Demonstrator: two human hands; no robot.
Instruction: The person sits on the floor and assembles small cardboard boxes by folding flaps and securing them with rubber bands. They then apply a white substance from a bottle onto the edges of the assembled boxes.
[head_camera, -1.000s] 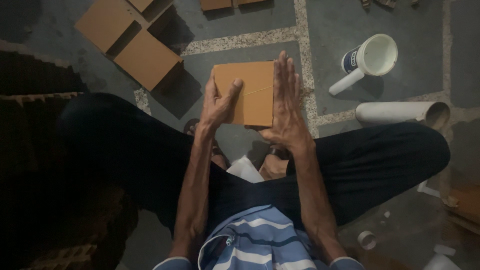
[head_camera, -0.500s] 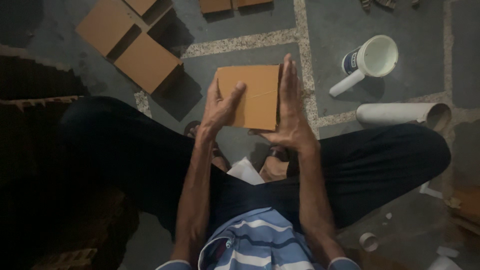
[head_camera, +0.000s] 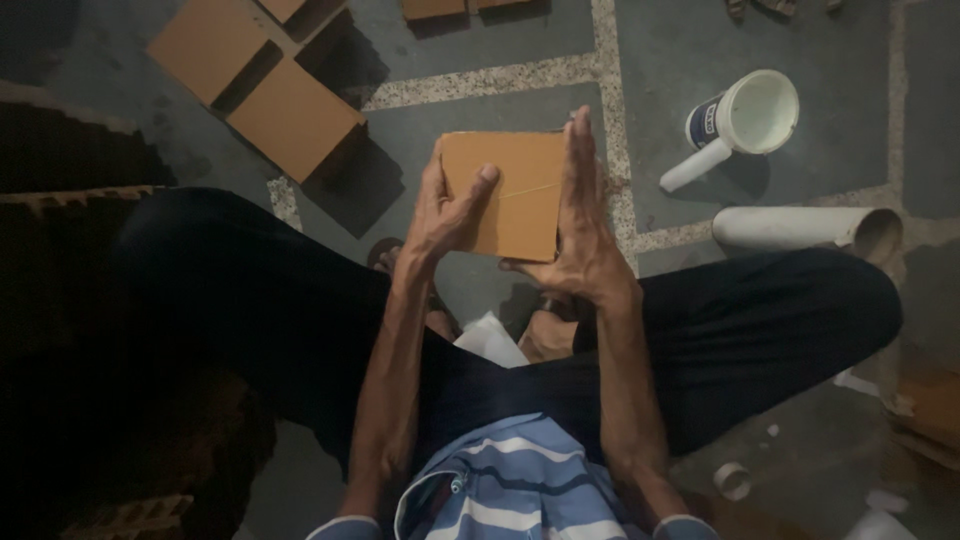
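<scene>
**Flat cardboard piece held between both hands, folding not visibly begun**

A person sits cross-legged on the floor (head_camera: 480, 100) and holds one brown cardboard piece (head_camera: 515, 185) up in front of the knees. The piece looks flat and roughly square, with a thin crease or cut line running across its right half. No flap stands up and no corner is turned, so, as a judgement, the shaping of this piece is at its start or close to it. Whether glue has gone on cannot be told.

The left hand (head_camera: 445, 215) grips the left edge, fingers behind the sheet and the thumb laid across the front face, its tip near the middle. The right hand (head_camera: 580, 230) is open and flat, palm pressed against the right edge, fingers straight and pointing away from the body, the heel of the hand under the lower right corner. The cardboard sits between the two hands, touching both, clear of the floor.

Further brown pieces (head_camera: 250, 85) lie on the floor up and to the left, well apart from the hands; they may be finished or waiting. To the right stand a white cup (head_camera: 745, 115) on its side and a pale tube (head_camera: 800, 228), neither touched.
</scene>
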